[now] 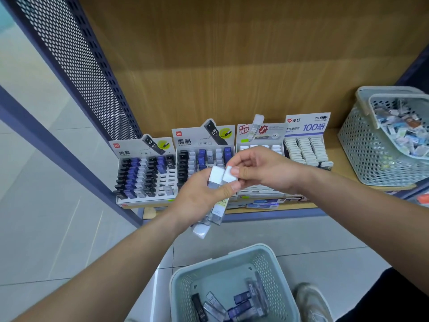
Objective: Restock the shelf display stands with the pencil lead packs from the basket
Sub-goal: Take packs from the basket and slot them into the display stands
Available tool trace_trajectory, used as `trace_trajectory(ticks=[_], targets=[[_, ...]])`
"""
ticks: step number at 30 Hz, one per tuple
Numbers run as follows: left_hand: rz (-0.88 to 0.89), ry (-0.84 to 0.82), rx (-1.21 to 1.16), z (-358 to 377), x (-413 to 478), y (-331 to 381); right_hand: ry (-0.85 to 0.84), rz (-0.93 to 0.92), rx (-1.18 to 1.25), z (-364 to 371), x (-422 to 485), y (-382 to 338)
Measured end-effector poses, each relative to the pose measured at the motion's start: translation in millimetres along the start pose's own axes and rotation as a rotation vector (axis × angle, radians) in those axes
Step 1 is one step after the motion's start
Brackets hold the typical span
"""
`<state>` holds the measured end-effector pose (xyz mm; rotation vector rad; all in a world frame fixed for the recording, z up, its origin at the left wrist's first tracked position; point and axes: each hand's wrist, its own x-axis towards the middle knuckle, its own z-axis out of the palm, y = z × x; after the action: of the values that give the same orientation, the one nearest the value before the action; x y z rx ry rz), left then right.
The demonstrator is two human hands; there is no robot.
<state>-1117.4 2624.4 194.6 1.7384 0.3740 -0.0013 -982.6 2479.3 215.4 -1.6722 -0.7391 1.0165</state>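
Observation:
My left hand (199,201) grips a bunch of clear pencil lead packs with white caps (217,212) in front of the shelf. My right hand (262,170) pinches the white cap of one pack (229,174) at the top of that bunch. Behind my hands, several cardboard display stands sit side by side on the wooden shelf: a left stand (144,173) and a second stand (202,156), both with black, blue and white packs, a third stand (260,135) partly hidden by my hands, and a right stand (306,149) of white-capped packs. Below, a pale green basket (183,282) on the floor holds several loose packs (241,300).
A second perforated basket (362,145) full of small mixed items stands on the shelf at the right. Loose packs (264,203) lie along the shelf's front edge. A dark perforated metal panel (76,54) closes the shelf's left side. My shoe (311,298) rests beside the floor basket.

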Motion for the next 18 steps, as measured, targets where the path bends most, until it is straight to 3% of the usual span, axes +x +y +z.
trace_trajectory(ticks=[9, 13, 18], targets=[[-0.033, 0.053, -0.007, 5, 19, 0, 0.103, 0.042, -0.019, -48, -3, 18], [-0.082, 0.086, 0.038, 6, 24, -7, 0.252, 0.075, 0.017, -78, -2, 34], [-0.105, 0.084, 0.056, 8, 29, -14, 0.517, 0.123, -0.546, -124, -5, 68]])
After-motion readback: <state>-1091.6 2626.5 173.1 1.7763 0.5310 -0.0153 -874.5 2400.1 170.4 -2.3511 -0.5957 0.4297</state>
